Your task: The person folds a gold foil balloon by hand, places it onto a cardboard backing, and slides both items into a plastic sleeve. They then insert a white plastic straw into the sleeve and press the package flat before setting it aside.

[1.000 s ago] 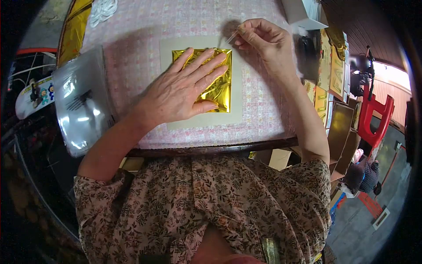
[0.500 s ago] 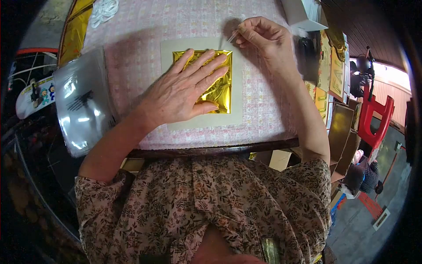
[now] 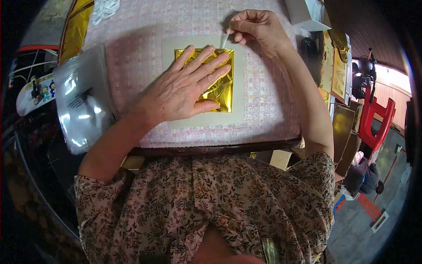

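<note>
A shiny gold foil square (image 3: 225,90) lies on a pale grey-beige card (image 3: 237,102). Spread flat over the foil is my left hand (image 3: 182,90), fingers apart, covering much of its left and middle. Beyond the foil's far edge, my right hand (image 3: 255,30) pinches the upper end of a thin whitish strip (image 3: 226,39) between thumb and finger. The strip slants down from the fingertips to the foil's upper edge, near its right corner.
A pink checked cloth (image 3: 268,97) covers the table. Clear plastic sleeves (image 3: 83,105) are stacked at the left, with white looped cord (image 3: 104,11) behind. A white box (image 3: 307,13) stands at the back right; cardboard boxes (image 3: 345,123) and a red stool (image 3: 377,119) are beyond the table.
My right hand has moved slightly up and left, and the strip in it stands steeper. My left hand stays flat on the foil.
</note>
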Available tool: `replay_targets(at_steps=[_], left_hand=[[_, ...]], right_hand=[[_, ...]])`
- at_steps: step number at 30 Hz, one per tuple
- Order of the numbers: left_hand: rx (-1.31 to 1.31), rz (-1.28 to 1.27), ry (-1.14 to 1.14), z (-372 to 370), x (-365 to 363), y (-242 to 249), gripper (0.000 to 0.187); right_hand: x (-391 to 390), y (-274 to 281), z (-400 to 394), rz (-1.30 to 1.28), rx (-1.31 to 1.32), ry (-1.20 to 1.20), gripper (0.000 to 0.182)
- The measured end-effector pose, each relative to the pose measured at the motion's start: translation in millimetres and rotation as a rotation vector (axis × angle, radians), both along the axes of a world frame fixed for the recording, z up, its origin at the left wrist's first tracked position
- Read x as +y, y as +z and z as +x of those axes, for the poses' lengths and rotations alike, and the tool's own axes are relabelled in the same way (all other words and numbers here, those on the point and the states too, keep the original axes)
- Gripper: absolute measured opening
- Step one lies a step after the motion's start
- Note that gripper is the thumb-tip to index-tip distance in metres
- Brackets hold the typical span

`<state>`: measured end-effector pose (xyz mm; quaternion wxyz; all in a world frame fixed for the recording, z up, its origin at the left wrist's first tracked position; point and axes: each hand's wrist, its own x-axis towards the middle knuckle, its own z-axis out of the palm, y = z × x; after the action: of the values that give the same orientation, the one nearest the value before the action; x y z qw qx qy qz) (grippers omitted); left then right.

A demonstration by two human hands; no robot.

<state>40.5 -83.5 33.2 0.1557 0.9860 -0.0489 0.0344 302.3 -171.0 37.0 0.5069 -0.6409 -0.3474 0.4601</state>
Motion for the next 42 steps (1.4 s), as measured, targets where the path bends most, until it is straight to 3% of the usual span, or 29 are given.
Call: replay_targets(at_steps=[20,36,38,39,40,42], left_hand=[[-0.015,-0.042,0.008,1,-1,0,0.081],[-0.008,-0.038,0.003,1,-1,1,0.081],[-0.004,-0.035,0.0,2,0,4,0.081],[0.018,-0.038,0.004,2,-1,4,0.08],[0.01,-0.045,-0.001,3,-2,4,0.08],[0.006,-0.047,0.01,2,-2,4,0.08]], right_hand=[[-19,0,-3,-0.031,0.035,-0.249,0.012],[-20,3,-2,-0.013,0.055,-0.133,0.013],[-30,15,6,0.198,-0.048,-0.325,0.01],[-34,18,20,0.474,-0.321,-0.434,0.011],[-44,38,31,0.394,-0.539,-0.5,0.012],[-46,59,57,0.668,-0.783,-0.756,0.004]])
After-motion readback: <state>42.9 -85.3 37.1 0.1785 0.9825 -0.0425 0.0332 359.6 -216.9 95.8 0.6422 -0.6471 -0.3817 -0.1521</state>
